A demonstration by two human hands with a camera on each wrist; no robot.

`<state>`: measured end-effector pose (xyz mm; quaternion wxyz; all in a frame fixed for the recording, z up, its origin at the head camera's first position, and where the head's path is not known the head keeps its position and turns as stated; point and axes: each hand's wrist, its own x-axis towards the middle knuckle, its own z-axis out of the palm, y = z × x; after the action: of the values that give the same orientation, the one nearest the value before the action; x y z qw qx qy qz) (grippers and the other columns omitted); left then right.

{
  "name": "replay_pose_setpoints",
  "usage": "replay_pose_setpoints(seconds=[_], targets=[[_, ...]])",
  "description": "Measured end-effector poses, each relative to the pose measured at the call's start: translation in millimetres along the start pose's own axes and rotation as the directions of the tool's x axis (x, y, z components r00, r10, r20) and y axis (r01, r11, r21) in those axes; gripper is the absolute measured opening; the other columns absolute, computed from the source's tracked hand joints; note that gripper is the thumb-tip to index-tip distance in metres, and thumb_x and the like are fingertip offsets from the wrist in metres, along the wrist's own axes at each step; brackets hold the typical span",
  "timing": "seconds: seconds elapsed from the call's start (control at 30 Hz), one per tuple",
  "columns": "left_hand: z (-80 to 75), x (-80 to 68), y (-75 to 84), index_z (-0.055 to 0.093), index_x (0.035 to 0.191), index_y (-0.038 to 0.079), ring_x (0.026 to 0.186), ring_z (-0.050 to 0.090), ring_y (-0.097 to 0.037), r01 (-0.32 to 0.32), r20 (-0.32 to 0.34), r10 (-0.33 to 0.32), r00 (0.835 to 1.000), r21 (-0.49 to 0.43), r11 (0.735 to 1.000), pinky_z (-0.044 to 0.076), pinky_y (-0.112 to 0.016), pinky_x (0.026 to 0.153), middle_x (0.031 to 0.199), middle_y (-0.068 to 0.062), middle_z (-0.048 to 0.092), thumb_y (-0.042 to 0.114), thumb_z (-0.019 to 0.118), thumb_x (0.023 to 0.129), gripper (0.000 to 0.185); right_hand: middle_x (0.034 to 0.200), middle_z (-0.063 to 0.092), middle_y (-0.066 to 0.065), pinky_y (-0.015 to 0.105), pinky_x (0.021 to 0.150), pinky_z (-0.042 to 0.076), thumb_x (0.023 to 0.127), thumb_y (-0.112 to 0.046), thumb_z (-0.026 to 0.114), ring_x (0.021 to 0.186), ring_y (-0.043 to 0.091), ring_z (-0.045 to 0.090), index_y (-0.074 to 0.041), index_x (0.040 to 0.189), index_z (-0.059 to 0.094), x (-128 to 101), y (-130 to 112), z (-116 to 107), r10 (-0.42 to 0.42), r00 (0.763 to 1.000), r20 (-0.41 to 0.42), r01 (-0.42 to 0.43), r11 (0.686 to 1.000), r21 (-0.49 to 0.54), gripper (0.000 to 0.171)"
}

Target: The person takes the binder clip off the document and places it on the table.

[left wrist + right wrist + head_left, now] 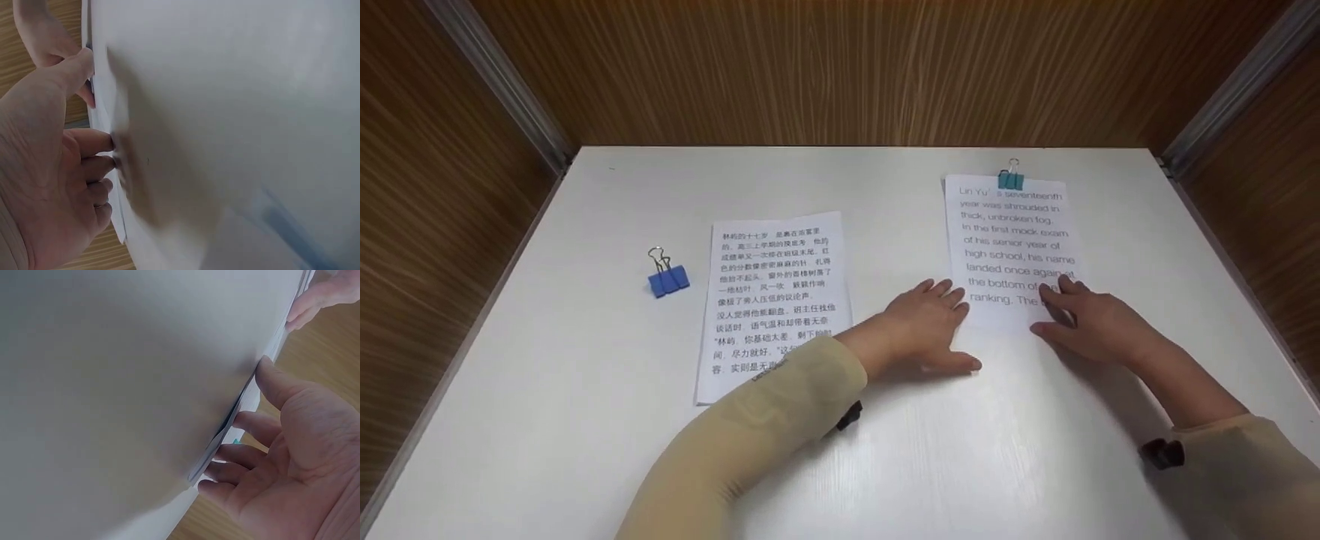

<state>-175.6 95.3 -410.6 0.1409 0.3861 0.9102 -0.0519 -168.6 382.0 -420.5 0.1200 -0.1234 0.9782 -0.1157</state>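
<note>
A white sheet of English text [1011, 240], held at its top by a small teal binder clip [1010, 179], lies on the right of the white table [585, 420]. My left hand [939, 313] lies flat with straight fingers touching the sheet's lower left corner. My right hand [1071, 309] rests on the sheet's lower right part, fingers spread over the print. In the left wrist view the left hand's fingertips [107, 143] meet the paper edge [104, 118]. The right wrist view shows the right hand [281, 455] at the sheet's edge [222, 439].
A second sheet with Chinese text [775, 300] lies left of centre, partly under my left sleeve [765, 420]. A blue binder clip [667, 280] sits further left. Wooden walls [840, 75] with metal corner strips close in the table on three sides.
</note>
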Motion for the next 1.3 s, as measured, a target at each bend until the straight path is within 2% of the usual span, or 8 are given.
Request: replay_pose_setpoints(seconds=[0.27,0.5,0.8,1.2,1.3], targets=[[7.9,-31.9,-8.0,0.037,0.165,0.008,0.162,0.018,-0.028,-0.038,-0.019,0.038,0.999,0.022,0.999,0.01,-0.04,0.132,0.174,-0.011,0.026,0.077,0.044,0.099,0.096,0.16,0.031,0.041,0.074,0.115,0.032,0.102,-0.049,0.069,0.145,0.064,0.031,0.002,0.157,0.046,-9,-28,8,-0.06,0.997,-0.037,0.061,0.998,0.012,0.079],[13.6,-57.4,-14.8,0.041,0.164,0.009,0.162,0.018,-0.03,-0.045,0.004,0.045,0.999,0.009,0.999,0.01,-0.043,0.132,0.174,-0.014,0.025,0.078,0.042,0.1,0.095,0.161,0.035,0.037,0.072,0.117,0.031,0.099,-0.044,0.074,0.147,0.061,0.031,0.001,0.155,0.05,-15,-50,16,-0.101,0.994,-0.048,0.102,0.995,0.012,0.076],[25.8,-90.5,-18.5,0.043,0.162,0.008,0.161,0.021,-0.03,-0.07,-0.021,0.071,0.997,0.009,0.997,0.011,-0.042,0.132,0.172,-0.017,0.029,0.079,0.041,0.1,0.095,0.159,0.042,0.034,0.07,0.115,0.036,0.094,-0.036,0.082,0.146,0.059,0.037,0.003,0.148,0.058,-25,-72,23,-0.194,0.977,-0.084,0.195,0.981,0.004,0.072],[42.6,-128.3,-22.1,0.046,0.16,0.004,0.161,0.022,-0.03,-0.106,-0.072,0.101,0.992,-0.075,0.992,0.011,-0.041,0.131,0.17,-0.017,0.033,0.074,0.047,0.1,0.093,0.156,0.046,0.033,0.066,0.114,0.04,0.093,-0.029,0.084,0.142,0.058,0.044,0.005,0.144,0.061,-36,-92,32,-0.306,0.949,-0.076,0.308,0.951,0.009,0.066],[45.1,-135.7,-22.2,0.046,0.16,0.003,0.16,0.024,-0.031,-0.111,-0.076,0.105,0.992,-0.092,0.99,0.011,-0.042,0.131,0.17,-0.017,0.034,0.073,0.048,0.1,0.092,0.157,0.047,0.032,0.066,0.114,0.04,0.093,-0.029,0.084,0.143,0.056,0.044,0.005,0.144,0.061,-39,-97,34,-0.31,0.948,-0.067,0.311,0.95,0.004,0.066]])
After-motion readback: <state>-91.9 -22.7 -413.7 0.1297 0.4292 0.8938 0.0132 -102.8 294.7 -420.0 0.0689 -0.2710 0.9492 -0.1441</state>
